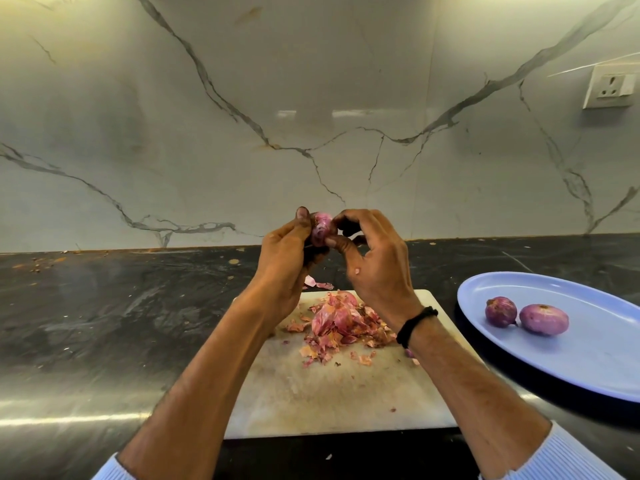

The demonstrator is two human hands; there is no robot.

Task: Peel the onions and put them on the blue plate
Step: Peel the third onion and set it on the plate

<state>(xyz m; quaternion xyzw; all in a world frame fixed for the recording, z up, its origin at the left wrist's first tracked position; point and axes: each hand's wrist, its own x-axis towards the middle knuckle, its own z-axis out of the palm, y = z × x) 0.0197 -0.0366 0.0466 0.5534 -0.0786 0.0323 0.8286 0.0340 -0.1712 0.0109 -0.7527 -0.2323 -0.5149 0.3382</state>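
I hold a small purple onion [320, 229] up above the far edge of a white cutting board [332, 393]. My left hand [284, 268] grips it from the left, thumb on top. My right hand [374, 261] pinches its right side with thumb and fingertips. Most of the onion is hidden by my fingers. A heap of pink and brown onion skins [341, 325] lies on the board below my hands. To the right sits the blue plate [588, 362], with two peeled purple onions [501, 311] [543, 319] lying side by side on it.
The board and plate rest on a dark stone counter [104, 323] with crumbs along its back edge. A white marble wall rises behind it, with a wall socket [611, 86] at upper right. A few skin bits [317, 284] lie beyond the board.
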